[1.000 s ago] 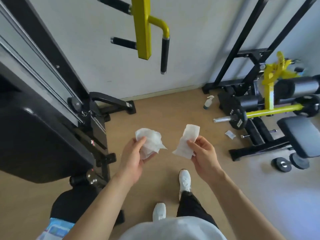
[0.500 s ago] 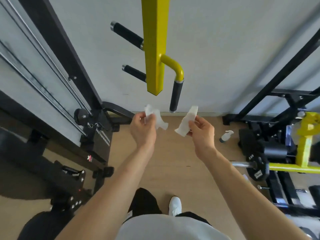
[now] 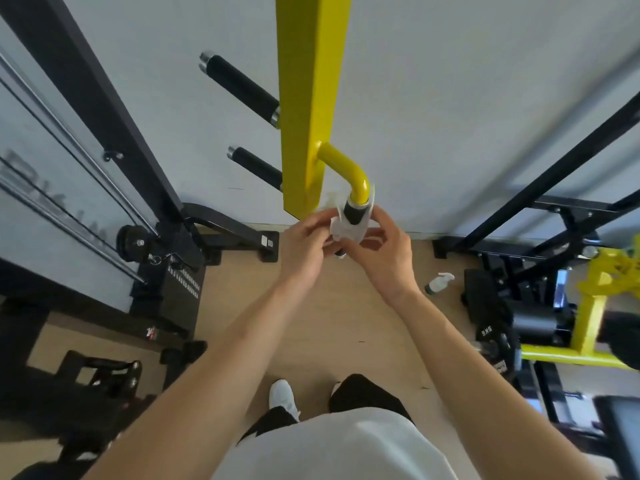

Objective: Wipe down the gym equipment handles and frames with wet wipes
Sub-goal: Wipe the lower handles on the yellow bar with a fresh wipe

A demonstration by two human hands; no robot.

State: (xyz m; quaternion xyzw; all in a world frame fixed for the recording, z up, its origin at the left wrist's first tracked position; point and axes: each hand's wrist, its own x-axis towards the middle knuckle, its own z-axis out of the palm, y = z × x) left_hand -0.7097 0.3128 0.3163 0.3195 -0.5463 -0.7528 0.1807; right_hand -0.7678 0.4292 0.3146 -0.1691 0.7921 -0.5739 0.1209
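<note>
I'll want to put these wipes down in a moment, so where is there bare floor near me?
Bare wood floor runs from the wall to your shoe, between the black cable machine base on your left and the spray bottle on your right. Beyond the bottle it is crowded with the yellow weight machine.

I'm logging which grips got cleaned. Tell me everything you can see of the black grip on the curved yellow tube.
The grip is a black, matte, rubbery-looking sleeve with a silver collar on top, hanging down from the curved tube off the yellow post. A white wipe wraps its middle, so only its top and metal bottom end show. The left hand and right hand pinch the wipe against it from either side.
</note>
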